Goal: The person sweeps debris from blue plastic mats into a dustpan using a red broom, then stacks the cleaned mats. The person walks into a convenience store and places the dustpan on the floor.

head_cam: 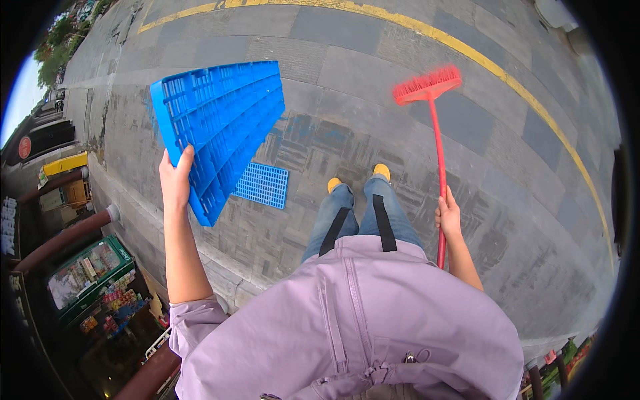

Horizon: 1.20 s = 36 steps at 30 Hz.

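My left hand [176, 182] grips the near edge of a blue plastic pallet [225, 120], thumb laid over its rim. The pallet is tilted up off the ground, showing its ribbed side. Partly hidden behind it, a second blue plastic grid panel [265, 185] lies flat on the paving. In my right hand [448, 212] is the red handle of a broom [438, 145]. Its red bristle head [429, 86] points away from me, with the bristles on the far side.
Grey stone paving [350, 65] spreads ahead, crossed by a curved yellow line [440, 36]. On the left, beyond a stone kerb, stand dark red posts [65, 237] and a green-framed display cooler [92, 275] near packaged goods [117, 302]. My yellow shoes [381, 171] stand on the paving.
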{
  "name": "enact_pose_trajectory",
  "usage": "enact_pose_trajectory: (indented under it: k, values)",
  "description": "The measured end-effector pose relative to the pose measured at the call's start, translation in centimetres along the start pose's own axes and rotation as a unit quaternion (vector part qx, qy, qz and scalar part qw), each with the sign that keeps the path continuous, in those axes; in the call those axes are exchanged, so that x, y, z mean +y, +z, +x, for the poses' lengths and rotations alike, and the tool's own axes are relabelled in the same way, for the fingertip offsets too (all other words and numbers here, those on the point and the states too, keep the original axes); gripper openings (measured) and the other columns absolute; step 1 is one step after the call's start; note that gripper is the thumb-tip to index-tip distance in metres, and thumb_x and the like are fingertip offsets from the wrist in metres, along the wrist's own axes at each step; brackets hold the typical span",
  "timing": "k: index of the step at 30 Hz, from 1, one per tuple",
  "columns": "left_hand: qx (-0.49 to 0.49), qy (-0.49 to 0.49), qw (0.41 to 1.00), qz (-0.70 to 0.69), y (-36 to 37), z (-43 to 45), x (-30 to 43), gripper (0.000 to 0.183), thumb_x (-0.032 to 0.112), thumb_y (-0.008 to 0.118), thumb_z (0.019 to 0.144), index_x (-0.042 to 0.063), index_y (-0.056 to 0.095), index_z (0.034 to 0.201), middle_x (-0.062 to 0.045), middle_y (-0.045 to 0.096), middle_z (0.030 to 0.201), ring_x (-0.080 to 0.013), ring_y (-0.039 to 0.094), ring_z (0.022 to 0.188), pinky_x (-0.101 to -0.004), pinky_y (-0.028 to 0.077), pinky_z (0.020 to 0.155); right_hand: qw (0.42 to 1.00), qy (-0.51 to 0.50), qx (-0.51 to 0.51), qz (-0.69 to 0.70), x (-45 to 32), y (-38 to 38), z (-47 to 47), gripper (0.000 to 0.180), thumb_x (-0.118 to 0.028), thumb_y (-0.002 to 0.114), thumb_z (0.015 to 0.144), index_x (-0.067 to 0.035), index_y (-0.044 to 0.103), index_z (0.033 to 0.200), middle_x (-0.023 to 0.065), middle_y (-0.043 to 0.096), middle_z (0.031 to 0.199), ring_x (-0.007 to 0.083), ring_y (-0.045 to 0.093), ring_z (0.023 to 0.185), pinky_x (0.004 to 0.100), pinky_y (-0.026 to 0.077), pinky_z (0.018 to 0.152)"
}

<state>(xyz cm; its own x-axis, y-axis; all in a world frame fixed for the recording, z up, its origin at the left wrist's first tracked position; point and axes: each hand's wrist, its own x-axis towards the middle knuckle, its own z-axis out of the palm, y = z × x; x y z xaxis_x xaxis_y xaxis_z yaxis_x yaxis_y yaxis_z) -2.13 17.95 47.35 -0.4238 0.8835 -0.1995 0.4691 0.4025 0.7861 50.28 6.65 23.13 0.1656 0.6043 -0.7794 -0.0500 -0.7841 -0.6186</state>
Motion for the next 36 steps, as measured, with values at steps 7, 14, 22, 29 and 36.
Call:
enact_pose_trajectory:
  k: [7,14,22,29,36]
  values:
    - [0.056,0.210,0.886,0.410,15.6,-7.2,-9.6,0.051,0.029,0.080,0.056,0.007,0.056,0.095,-0.010,0.050,0.086,-0.0309,0.055,0.081,-0.0410,0.047,0.064,1.000,0.011,0.000,-0.001,-0.3,-1.4,0.8,0.053,-0.017,0.044,0.097,-0.017,0.025,0.146,-0.0040,0.035,0.057,0.0061,0.033,0.042,0.0229,0.033,0.037]
    - [-0.058,0.109,0.909,0.398,23.5,-5.6,-23.7,0.056,0.032,0.082,0.055,0.006,0.053,0.096,-0.009,0.050,0.093,-0.0283,0.054,0.091,-0.0394,0.052,0.067,0.991,0.086,0.021,-0.097,-0.3,-2.4,-3.1,0.052,-0.019,0.045,0.097,-0.015,0.026,0.146,-0.0029,0.038,0.058,0.0067,0.035,0.044,0.0235,0.033,0.039]
    - [-0.193,0.079,0.891,0.402,24.1,-6.7,-26.4,0.055,0.037,0.080,0.059,0.006,0.052,0.096,-0.009,0.051,0.098,-0.0268,0.054,0.097,-0.0391,0.053,0.073,0.991,0.090,0.026,-0.097,-1.7,-2.2,-5.1,0.051,-0.021,0.043,0.098,-0.015,0.027,0.146,-0.0031,0.037,0.058,0.0067,0.036,0.044,0.0228,0.033,0.039]
    - [-0.199,0.112,0.880,0.417,20.3,-3.7,-25.7,0.052,0.031,0.079,0.060,0.007,0.053,0.098,-0.009,0.053,0.099,-0.0263,0.054,0.100,-0.0384,0.053,0.075,0.972,-0.033,-0.017,-0.233,-5.8,0.7,-4.3,0.052,-0.016,0.044,0.097,-0.016,0.026,0.146,-0.0036,0.036,0.056,0.0063,0.034,0.042,0.0235,0.034,0.037]
    - [-0.210,0.060,0.894,0.392,22.1,-8.3,-28.8,0.055,0.024,0.081,0.057,0.009,0.051,0.100,-0.009,0.050,0.101,-0.0271,0.052,0.101,-0.0374,0.053,0.075,0.890,-0.129,-0.166,-0.404,-19.5,6.0,-0.5,0.044,-0.014,0.046,0.096,-0.017,0.039,0.140,0.0022,0.052,0.063,0.0112,0.050,0.052,0.0261,0.044,0.049]
